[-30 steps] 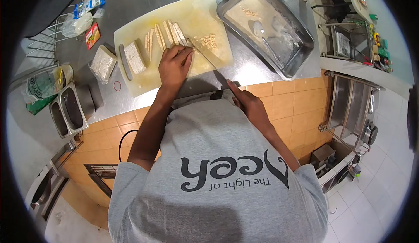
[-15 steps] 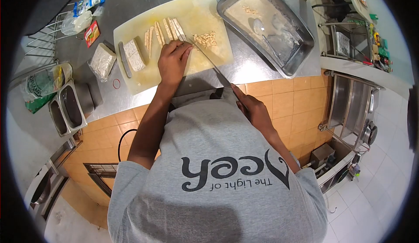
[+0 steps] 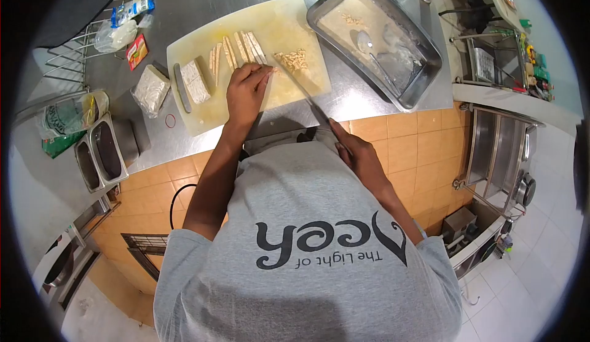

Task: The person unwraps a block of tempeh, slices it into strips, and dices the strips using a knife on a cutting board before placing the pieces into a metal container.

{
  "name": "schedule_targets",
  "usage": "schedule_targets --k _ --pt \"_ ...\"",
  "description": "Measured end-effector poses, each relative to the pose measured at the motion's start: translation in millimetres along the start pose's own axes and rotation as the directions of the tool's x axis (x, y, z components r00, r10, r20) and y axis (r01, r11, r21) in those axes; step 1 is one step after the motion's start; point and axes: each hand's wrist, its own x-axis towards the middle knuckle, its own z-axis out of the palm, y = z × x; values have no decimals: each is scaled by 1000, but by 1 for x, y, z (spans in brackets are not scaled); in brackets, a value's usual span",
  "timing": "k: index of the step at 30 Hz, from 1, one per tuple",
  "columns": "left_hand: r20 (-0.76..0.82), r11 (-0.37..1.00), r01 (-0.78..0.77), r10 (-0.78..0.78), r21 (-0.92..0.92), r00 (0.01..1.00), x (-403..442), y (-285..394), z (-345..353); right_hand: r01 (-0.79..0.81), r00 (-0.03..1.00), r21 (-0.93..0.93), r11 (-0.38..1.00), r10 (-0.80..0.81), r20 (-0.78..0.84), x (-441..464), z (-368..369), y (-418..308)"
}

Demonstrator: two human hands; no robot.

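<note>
My left hand [image 3: 246, 99] is closed at the near side of the cutting board [image 3: 301, 19], its fingertips pressed together on what looks like a tempeh strip, mostly hidden under them. A knife [image 3: 296, 85] is gripped by its handle in my right hand [image 3: 359, 153]; the blade slants up-left across the board, its tip close to my left fingertips. Cut tempeh strips [image 3: 255, 47] lie just beyond my left hand. To the right of them is a pile of small tempeh pieces [image 3: 292, 60]. A pale tempeh block [image 3: 195, 82] rests near the board's left end.
At the right stands a metal tray [image 3: 410, 98] with pale batter, a spoon [image 3: 365, 42] and a few small pieces inside. A plastic-wrapped block [image 3: 151, 90], a red rubber band [image 3: 170, 121] and a red packet [image 3: 136, 52] lie left of the board. Metal containers [image 3: 104, 148] stand further left.
The whole view has shifted slightly, with the board appearing a little lower and to the right. My left hand keeps its pinch and my right hand keeps the knife, with the blade still beside the fingertips.
</note>
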Motion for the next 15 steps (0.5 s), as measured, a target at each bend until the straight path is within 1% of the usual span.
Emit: schedule_targets --k 1,4,7,8,10,13,14,15 --pt "2 999 8 -8 -41 1000 -1 -1 0 7 1000 22 1000 -7 -28 -4 -1 2" --pt "27 983 140 -138 -120 990 -3 14 -1 17 995 49 999 -12 -102 -7 -5 2" --pt "52 996 58 -55 -65 997 -3 18 3 -3 991 46 999 9 -131 -5 -5 4" --pt "81 996 65 -60 -57 995 -3 20 3 -15 990 39 999 20 -137 -4 -5 6" --pt "139 996 77 -71 -38 988 -2 25 5 -39 986 -37 999 32 -164 -2 -2 10" --pt "159 998 -42 35 41 987 -9 29 24 -69 981 -125 990 45 -188 3 3 12" --pt "276 997 -14 -6 74 961 -12 29 29 -75 980 -151 986 45 -195 5 5 12" --pt "275 995 -11 -18 104 961 -12 32 32 -79 980 -156 985 49 -192 7 6 12"
